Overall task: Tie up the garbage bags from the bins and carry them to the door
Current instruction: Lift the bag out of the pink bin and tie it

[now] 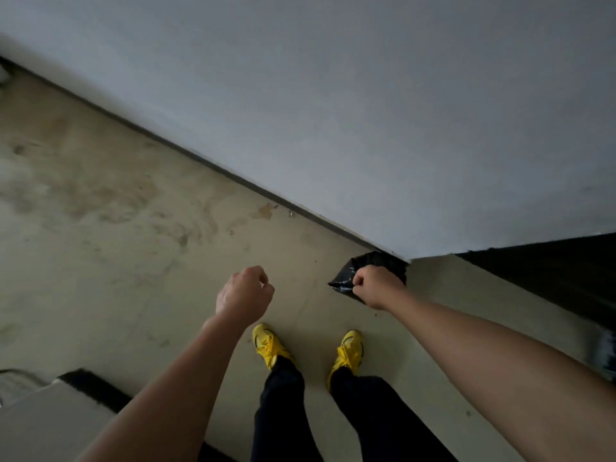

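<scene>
right hand (373, 285) fisted on black garbage bag (358, 269), hanging just beyond toward far-right wall corner; left hand (245, 291) loosely curled, seemingly empty, well apart leftward.

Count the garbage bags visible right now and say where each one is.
1. A crumpled black plastic garbage bag is gripped in the right hand, near the grey wall's corner. The left hand is a closed fist with no bag visible. Others may lie outside the view.

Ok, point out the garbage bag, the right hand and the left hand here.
garbage bag (343, 284): head view, on the crinkled black plastic left of the fist.
right hand (375, 286): head view, back of the closed fist.
left hand (245, 290): head view, back of the hand.
</scene>
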